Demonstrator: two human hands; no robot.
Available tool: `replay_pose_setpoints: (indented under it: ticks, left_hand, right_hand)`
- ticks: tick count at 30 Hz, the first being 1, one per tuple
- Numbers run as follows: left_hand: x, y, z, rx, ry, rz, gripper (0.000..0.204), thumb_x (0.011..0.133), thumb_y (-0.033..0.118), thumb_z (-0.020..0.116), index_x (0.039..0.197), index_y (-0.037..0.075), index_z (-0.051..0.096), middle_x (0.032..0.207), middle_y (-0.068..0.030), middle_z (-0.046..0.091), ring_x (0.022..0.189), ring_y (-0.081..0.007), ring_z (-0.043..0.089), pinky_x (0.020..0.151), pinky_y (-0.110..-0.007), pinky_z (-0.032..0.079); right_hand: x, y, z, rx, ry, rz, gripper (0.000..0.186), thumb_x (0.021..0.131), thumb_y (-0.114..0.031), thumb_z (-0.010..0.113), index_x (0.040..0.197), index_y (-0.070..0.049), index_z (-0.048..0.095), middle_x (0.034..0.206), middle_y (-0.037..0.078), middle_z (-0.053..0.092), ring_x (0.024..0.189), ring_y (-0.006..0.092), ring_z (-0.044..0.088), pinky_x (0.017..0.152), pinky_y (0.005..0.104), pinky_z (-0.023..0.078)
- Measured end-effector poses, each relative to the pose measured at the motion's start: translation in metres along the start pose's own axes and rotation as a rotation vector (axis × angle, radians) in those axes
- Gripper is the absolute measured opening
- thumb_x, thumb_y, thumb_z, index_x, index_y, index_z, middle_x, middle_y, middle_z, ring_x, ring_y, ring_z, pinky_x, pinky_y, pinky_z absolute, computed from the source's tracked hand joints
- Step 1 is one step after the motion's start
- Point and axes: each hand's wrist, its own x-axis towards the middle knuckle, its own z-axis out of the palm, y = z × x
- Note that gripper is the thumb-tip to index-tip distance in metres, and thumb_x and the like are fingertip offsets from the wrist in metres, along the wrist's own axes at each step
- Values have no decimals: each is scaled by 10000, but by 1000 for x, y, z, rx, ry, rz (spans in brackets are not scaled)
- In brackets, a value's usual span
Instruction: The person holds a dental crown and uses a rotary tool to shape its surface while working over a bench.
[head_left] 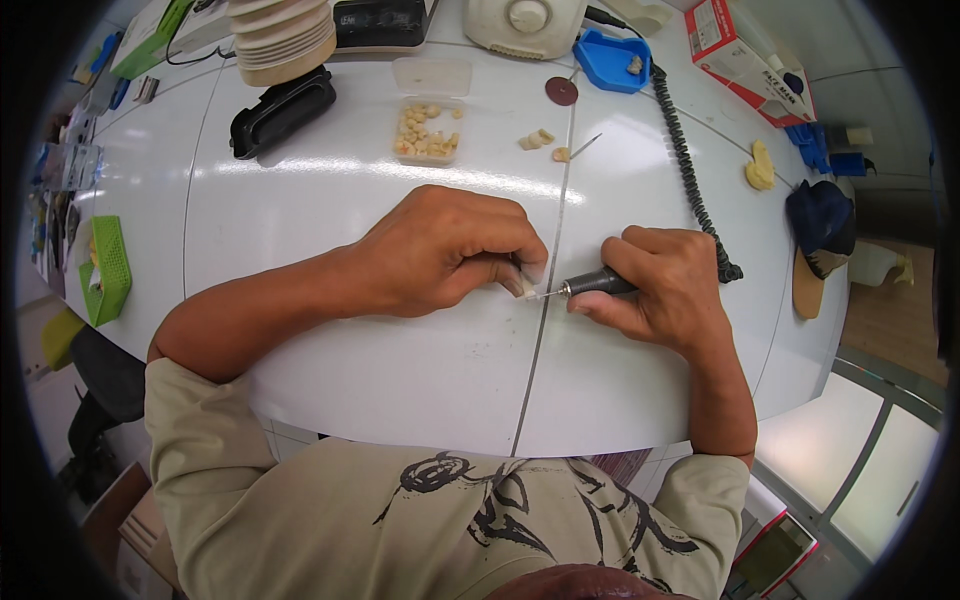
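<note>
My left hand (pixel 455 250) is closed in a pinch over the white table, its fingertips holding a small off-white, tooth-like piece (pixel 529 289). Most of that piece is hidden by the fingers. My right hand (pixel 662 285) grips a dark rotary handpiece (pixel 598 284) with a thin metal bur pointing left. The bur's tip meets the piece or lies very close to it; which one cannot be told. Fine dust specks lie on the tabletop below. Beyond my hands, a clear lidded box (pixel 428 132) stands open, holding several cream tooth-like pieces.
A ribbed hose (pixel 282 40) hangs over a black case (pixel 283 112) at far left. Farther back are a beige dial unit (pixel 525 22), a red disc (pixel 561 91) and a blue tray (pixel 608 62). A coiled cord (pixel 688 160) runs down on the right, near a yellowish cast (pixel 760 166).
</note>
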Motion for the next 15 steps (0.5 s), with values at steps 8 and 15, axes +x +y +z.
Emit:
replay_pose_setpoints:
  ticks: [8, 15]
  left_hand:
    - [-1, 0, 1, -27, -7, -34, 255, 836, -60, 840, 1047, 58, 758, 954, -78, 769, 877, -286, 749, 759, -393, 565]
    - [-2, 0, 1, -54, 49, -79, 159, 907, -77, 808, 1000, 6, 710, 1033, -93, 797, 919, -218, 769, 816, -348, 594]
  right_hand:
    - [0, -1, 0, -10, -7, -7, 655, 860, -704, 841, 702, -120, 590, 595, 27, 520, 510, 274, 582, 491, 419, 413]
    - [-6, 3, 1, 41, 52, -30, 646, 866, -697, 839, 716, -111, 612, 597, 36, 524, 513, 291, 583, 498, 428, 418]
